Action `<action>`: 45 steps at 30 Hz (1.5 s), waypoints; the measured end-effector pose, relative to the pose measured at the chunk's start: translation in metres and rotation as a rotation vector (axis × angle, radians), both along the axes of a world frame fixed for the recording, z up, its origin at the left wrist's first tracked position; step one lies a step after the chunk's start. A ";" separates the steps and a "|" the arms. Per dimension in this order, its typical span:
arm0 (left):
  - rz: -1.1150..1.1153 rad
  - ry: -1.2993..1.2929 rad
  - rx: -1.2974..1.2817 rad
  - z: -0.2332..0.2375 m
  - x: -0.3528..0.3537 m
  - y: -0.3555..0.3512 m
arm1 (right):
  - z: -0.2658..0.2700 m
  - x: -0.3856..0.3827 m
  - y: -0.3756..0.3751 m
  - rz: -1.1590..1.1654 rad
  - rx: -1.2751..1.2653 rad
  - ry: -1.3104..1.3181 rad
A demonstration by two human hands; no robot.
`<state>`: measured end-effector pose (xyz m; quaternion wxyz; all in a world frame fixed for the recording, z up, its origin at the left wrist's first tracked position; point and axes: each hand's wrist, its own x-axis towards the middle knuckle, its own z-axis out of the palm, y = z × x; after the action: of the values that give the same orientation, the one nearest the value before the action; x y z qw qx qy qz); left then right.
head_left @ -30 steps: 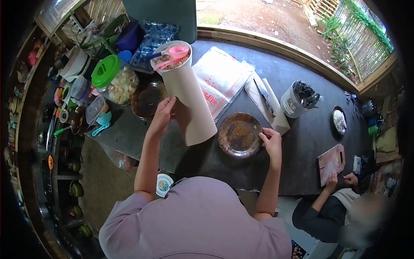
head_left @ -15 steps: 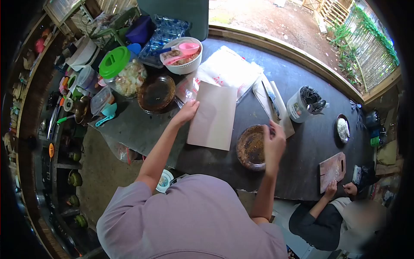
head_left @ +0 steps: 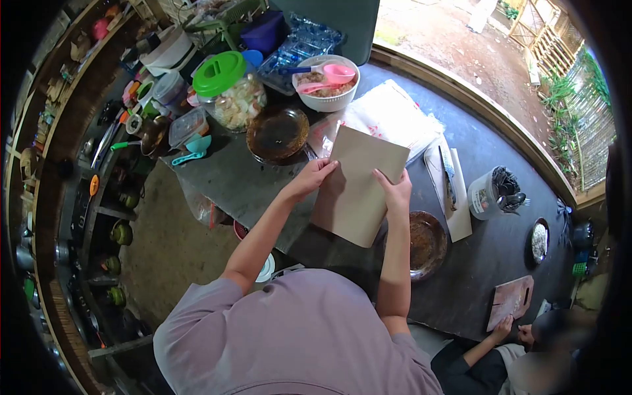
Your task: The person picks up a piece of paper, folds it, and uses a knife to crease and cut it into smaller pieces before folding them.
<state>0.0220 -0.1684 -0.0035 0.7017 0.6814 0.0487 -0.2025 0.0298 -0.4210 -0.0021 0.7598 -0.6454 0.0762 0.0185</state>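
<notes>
A brown paper sheet (head_left: 359,191) is held between my two hands above the dark table. My left hand (head_left: 315,176) grips its left edge, thumb on top. On its right edge my right hand (head_left: 395,191) has the thumb on top and the fingers behind. Just right of my right forearm lies a round brown stone-like dish (head_left: 426,245), partly hidden by that arm. Behind the paper is a white plastic pack (head_left: 388,118) with red print. A knife (head_left: 449,184) rests on paper to the right.
A dark bowl (head_left: 278,135), a green-lidded jar (head_left: 238,102) and a white bowl (head_left: 329,85) with pink scoops stand at the left. To the right are a cutlery tub (head_left: 487,194) and a co-worker's hand (head_left: 503,327) on a wooden board (head_left: 512,299).
My right hand has moved left from over the round dish and now holds the paper's right edge. The view has shifted, so the table's things appear further right.
</notes>
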 end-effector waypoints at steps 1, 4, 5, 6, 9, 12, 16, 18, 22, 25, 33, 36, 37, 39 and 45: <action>0.048 -0.134 0.022 0.003 -0.003 -0.003 | 0.001 -0.005 0.000 0.002 -0.003 0.006; 0.200 -0.268 0.056 0.013 -0.006 -0.017 | 0.001 -0.017 -0.004 -0.098 0.023 -0.049; 0.312 -0.272 0.074 0.017 -0.007 -0.021 | -0.003 -0.019 -0.007 -0.116 0.019 -0.070; 0.308 -0.273 0.076 0.024 -0.009 -0.026 | -0.001 -0.022 -0.006 -0.135 0.018 -0.089; 0.383 -0.215 0.034 0.034 -0.014 -0.037 | 0.010 -0.033 -0.009 -0.166 0.059 -0.096; 0.377 -0.293 0.025 0.030 -0.019 -0.043 | 0.012 -0.039 -0.012 -0.195 0.043 -0.111; 0.381 -0.299 -0.010 0.027 -0.021 -0.048 | 0.013 -0.044 -0.014 -0.218 0.083 -0.126; 0.377 -0.312 -0.031 0.023 -0.022 -0.048 | 0.012 -0.045 -0.015 -0.207 0.093 -0.115; 0.410 -0.411 0.060 0.004 -0.012 -0.044 | 0.003 -0.037 -0.013 -0.198 0.078 -0.106; 0.443 -0.462 0.196 -0.016 0.010 -0.034 | -0.016 -0.006 -0.006 -0.215 -0.106 -0.115; 0.224 -0.961 1.060 -0.025 0.044 -0.036 | -0.023 0.070 0.028 -0.047 -0.770 0.051; 0.054 -0.859 1.110 -0.061 0.056 -0.039 | -0.030 0.085 0.034 0.011 -0.859 0.043; 0.065 -0.887 1.178 -0.069 0.055 -0.041 | -0.021 0.087 0.036 0.027 -0.904 0.090; 0.069 -0.895 1.231 -0.077 0.054 -0.042 | -0.003 0.078 0.040 0.062 -0.951 0.143; 0.047 -0.911 1.347 -0.076 0.052 -0.044 | -0.023 0.057 0.070 -0.057 -1.235 -0.715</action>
<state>0.0742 -0.2125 -0.0798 0.0964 0.9716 -0.1162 0.1820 0.0868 -0.3509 -0.0246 0.2344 -0.9221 -0.1642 -0.2605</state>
